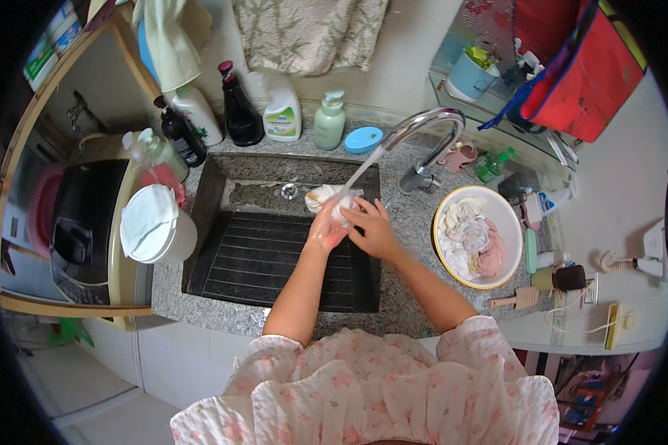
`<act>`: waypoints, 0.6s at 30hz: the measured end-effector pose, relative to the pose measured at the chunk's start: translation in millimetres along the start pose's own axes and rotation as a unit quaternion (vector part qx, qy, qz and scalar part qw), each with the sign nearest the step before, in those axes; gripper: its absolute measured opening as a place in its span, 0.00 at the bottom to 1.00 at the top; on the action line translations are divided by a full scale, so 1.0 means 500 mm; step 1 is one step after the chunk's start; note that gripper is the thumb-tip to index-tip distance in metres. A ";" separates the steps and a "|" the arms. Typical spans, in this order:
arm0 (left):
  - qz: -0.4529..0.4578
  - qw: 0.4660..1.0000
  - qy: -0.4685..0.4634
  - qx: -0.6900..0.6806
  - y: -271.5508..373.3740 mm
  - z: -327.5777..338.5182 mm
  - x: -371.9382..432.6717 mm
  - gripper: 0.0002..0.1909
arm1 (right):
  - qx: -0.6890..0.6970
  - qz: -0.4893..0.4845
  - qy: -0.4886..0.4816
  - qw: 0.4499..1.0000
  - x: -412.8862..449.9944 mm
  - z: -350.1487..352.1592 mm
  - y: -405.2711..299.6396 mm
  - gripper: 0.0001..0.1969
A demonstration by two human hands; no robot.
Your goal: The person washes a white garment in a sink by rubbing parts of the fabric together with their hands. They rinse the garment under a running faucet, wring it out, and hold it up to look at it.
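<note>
A wet white cloth (345, 207) lies bunched in my left hand (325, 228), which is turned palm up. My right hand (374, 231) closes over the same cloth from the right, some of its fingers spread. Water runs from the curved chrome faucet (423, 119) onto the cloth and hands. Below them is the dark stone sink (200, 245), its slatted black drainboard (256, 253) lying in the front part. A loose end of the cloth hangs toward the round metal drain (289, 191). My palm side and the cloth's underside are partly hidden.
Right of the sink stands a yellow-rimmed basin (437, 239) with crumpled white and pink cloths. A white lidded bucket (178, 239) is at the left edge. Pump bottles (329, 122) and a blue soap box (363, 139) line the back. A wooden hairbrush (520, 299) lies right.
</note>
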State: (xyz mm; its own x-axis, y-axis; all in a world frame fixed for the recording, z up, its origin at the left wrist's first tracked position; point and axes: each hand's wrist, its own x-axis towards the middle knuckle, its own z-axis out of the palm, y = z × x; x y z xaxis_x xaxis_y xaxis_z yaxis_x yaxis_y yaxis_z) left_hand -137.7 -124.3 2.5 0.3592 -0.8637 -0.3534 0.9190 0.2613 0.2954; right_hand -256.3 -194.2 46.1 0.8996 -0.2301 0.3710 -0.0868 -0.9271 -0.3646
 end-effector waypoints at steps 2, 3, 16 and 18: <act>-0.029 0.999 0.006 -0.012 -0.018 0.015 0.007 0.15 | 0.075 0.044 0.037 0.996 -0.020 -0.011 0.065 0.16; -0.049 0.998 0.022 -0.031 -0.026 0.015 0.007 0.14 | 0.159 0.077 0.065 0.982 -0.033 -0.017 0.094 0.15; -0.082 0.991 -0.011 -0.106 0.002 -0.009 -0.051 0.19 | 0.019 0.464 0.076 0.882 0.024 -0.140 0.400 0.28; -0.069 0.990 -0.012 -0.121 0.021 -0.011 -0.083 0.20 | 0.015 0.388 0.144 0.910 0.014 -0.129 0.297 0.25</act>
State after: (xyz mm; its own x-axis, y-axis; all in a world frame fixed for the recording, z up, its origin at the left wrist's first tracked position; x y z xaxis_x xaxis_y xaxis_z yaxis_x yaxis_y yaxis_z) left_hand -142.3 -83.4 15.5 0.2268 -0.9073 -0.3541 0.9720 0.2339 0.0233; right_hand -290.7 -352.4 49.5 0.4223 -0.8843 0.1994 -0.6325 -0.4450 -0.6340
